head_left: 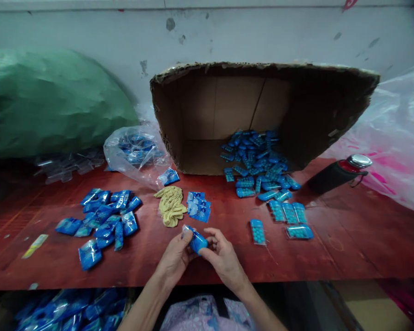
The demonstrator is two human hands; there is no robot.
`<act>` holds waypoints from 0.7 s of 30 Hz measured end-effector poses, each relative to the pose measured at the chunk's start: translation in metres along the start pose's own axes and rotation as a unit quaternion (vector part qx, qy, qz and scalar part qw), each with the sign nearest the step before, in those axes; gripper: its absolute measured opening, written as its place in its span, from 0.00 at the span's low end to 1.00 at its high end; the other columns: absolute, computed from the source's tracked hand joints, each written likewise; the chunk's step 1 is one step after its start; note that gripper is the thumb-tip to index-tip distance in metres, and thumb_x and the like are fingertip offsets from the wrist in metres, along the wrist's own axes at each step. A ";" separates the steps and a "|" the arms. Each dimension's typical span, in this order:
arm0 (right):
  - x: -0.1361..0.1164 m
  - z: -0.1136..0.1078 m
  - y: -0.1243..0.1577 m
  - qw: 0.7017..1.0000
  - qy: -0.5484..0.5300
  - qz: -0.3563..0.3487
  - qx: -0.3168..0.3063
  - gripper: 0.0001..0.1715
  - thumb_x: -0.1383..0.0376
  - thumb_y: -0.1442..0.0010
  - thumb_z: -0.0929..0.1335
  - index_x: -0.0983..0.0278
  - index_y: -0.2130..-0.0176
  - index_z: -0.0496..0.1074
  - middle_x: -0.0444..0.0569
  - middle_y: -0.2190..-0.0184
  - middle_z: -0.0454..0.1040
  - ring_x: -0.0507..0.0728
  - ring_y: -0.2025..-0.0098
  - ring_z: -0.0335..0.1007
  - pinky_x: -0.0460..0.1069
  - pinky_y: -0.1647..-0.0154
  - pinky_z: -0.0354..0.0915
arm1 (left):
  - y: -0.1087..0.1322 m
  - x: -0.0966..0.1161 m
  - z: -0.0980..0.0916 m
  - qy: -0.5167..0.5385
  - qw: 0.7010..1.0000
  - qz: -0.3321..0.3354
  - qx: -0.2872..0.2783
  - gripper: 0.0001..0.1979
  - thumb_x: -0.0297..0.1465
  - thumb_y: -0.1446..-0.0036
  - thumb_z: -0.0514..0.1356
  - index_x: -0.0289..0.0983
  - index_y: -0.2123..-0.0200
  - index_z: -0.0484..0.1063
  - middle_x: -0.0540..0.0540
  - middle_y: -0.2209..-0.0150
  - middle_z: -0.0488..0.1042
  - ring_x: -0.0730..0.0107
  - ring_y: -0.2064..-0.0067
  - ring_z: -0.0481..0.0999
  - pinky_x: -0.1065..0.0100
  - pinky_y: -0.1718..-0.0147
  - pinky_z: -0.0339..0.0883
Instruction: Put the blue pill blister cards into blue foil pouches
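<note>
Near the table's front edge, my left hand (177,253) and my right hand (224,257) both grip one small blue packet (197,242) in shiny clear wrapping. My left thumb presses its upper left end, and my right thumb and fingers close on its right side. Just beyond it lie flat blue printed cards (198,207) and a crumpled yellow-green cloth (170,205). Left of my hands is a loose pile of blue wrapped packets (105,225). To the right, a small clear pack with blue-green round pieces (258,231) lies by itself, close to several similar packs (289,212).
A cardboard box (200,156) on its side spills many blue packs (255,156) onto the red table (210,271). A dark bottle (334,175) stands right of it. A clear bag (134,151) and a large green sack (55,101) sit left. More packets (69,312) lie below the edge.
</note>
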State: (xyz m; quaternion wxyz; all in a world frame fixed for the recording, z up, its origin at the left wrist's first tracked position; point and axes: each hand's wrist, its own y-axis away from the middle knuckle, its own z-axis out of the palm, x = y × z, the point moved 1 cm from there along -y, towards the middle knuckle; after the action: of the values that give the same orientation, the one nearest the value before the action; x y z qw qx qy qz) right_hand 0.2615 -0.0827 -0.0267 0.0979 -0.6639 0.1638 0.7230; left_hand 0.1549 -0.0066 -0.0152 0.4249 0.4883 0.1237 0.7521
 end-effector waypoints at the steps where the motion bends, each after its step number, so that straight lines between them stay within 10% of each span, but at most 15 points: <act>1: 0.000 -0.001 0.000 1.000 0.007 -0.007 -0.002 0.21 0.69 0.51 0.68 0.60 0.56 0.65 0.42 0.71 0.67 0.52 0.69 0.64 0.47 0.67 0.62 | 0.001 0.000 -0.001 0.007 1.000 -0.014 0.006 0.09 0.34 0.52 0.59 0.35 0.67 0.69 0.48 0.74 0.74 0.71 0.71 0.73 0.64 0.64 0.67; 15: -0.002 -0.015 -0.002 0.999 -0.004 -0.027 -0.046 0.43 0.72 0.60 0.72 0.54 0.46 0.58 0.43 0.55 0.62 0.56 0.52 0.59 0.51 0.48 0.54 | 0.005 0.005 -0.008 0.063 0.981 -0.059 -0.176 0.13 0.24 0.49 0.56 0.32 0.58 0.69 0.40 0.60 0.76 0.61 0.54 0.72 0.62 0.53 0.62; 21: 0.005 -0.016 -0.004 0.994 -0.075 0.000 -0.080 0.43 0.73 0.59 0.70 0.55 0.45 0.56 0.44 0.55 0.64 0.56 0.53 0.62 0.52 0.50 0.57 | 0.006 -0.004 0.003 0.063 0.991 -0.048 -0.109 0.07 0.26 0.49 0.58 0.34 0.65 0.72 0.43 0.65 0.78 0.68 0.61 0.75 0.68 0.59 0.66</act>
State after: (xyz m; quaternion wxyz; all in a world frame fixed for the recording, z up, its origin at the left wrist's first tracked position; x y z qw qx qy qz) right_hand 0.2771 -0.0856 -0.0336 0.0565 -0.6138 0.0972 0.7814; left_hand 0.1547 -0.0135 -0.0128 0.5029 0.3838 0.0911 0.7691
